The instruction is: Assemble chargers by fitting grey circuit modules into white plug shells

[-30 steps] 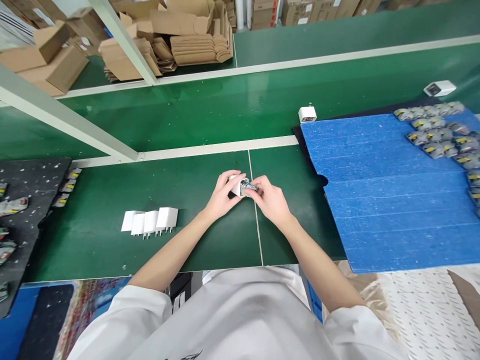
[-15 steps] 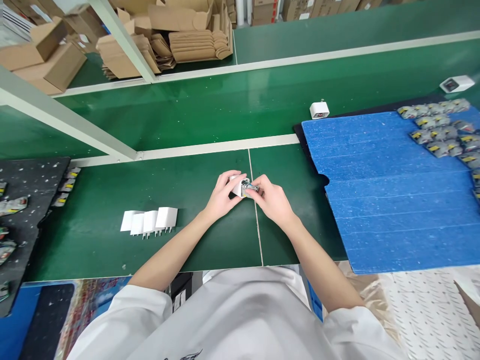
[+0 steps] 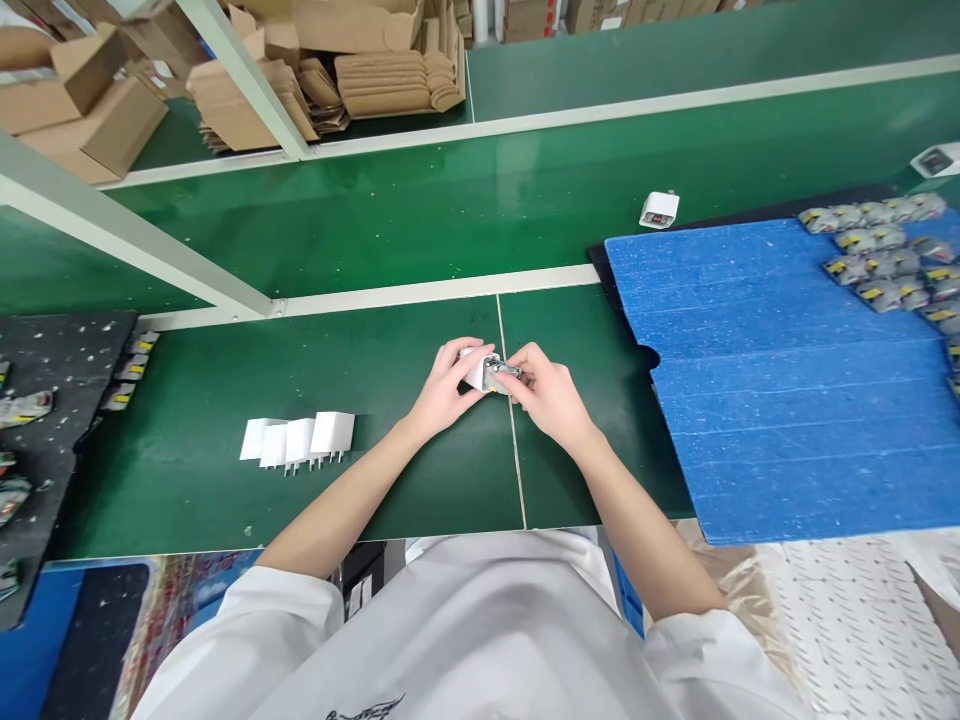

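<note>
Here, beside the blue foam mat (image 3: 780, 400), the left hand (image 3: 442, 395) grips a white plastic charger shell (image 3: 475, 368); the right hand (image 3: 547, 395) pinches a small circuit module (image 3: 501, 373), best pushed in squarely.

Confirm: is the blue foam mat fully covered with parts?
No, the blue mat is mostly bare; parts sit only at its far right corner.

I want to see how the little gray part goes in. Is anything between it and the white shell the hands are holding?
Nothing visible. The left hand grips the white shell and the right hand pinches the gray part right at the shell's open end; they already touch. How far in it sits is hidden by the fingers.
</note>
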`<state>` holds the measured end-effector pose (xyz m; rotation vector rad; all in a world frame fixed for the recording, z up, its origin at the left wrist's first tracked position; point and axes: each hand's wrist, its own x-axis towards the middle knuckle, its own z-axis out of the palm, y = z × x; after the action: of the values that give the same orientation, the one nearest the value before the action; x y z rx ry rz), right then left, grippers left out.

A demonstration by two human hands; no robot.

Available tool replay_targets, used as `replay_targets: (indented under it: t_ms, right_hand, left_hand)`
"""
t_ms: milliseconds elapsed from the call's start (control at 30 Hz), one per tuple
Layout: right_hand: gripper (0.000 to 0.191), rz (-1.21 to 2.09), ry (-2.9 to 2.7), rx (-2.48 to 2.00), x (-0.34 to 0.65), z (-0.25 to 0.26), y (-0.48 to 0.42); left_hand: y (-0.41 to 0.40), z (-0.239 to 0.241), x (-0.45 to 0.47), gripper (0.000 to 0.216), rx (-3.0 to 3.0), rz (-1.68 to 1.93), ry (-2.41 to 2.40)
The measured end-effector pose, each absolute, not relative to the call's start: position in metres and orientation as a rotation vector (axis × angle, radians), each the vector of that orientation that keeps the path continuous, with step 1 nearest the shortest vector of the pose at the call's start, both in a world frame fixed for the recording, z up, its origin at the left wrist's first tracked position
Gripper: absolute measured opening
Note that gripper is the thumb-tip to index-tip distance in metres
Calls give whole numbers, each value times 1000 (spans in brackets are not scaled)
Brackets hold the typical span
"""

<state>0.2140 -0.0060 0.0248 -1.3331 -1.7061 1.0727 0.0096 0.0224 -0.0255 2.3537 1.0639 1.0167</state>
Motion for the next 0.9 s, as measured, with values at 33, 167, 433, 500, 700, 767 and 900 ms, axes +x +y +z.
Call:
replay_targets:
  t_ms: [33, 167, 433, 500, 700, 767, 900]
  right_hand:
    - [22, 1053, -1728, -1349, 214, 25, -6]
    - [20, 1016, -1785, -1397, 213, 26, -7]
    - [19, 1026, -1743, -1426, 212, 28, -4]
    - [18, 1117, -1699, -1394, 213, 30, -1]
    - [21, 1249, -1563, -1373, 211, 33, 5]
    - [20, 1171, -1610, -1407, 209, 33, 5]
    - [22, 989, -1789, -1525, 207, 33, 4]
  left_hand:
    - [22, -25, 10, 46, 2361, 1009, 1068]
    - [22, -25, 10, 46, 2392, 991, 1059]
    - [20, -22, 12, 49, 2390, 940, 1021]
    - [21, -22, 11, 54, 2344, 874, 968]
    - [26, -22, 8, 70, 2168, 791, 885]
    - [27, -21, 7, 70, 2142, 786, 866]
    - [27, -21, 7, 68, 2105, 796, 826]
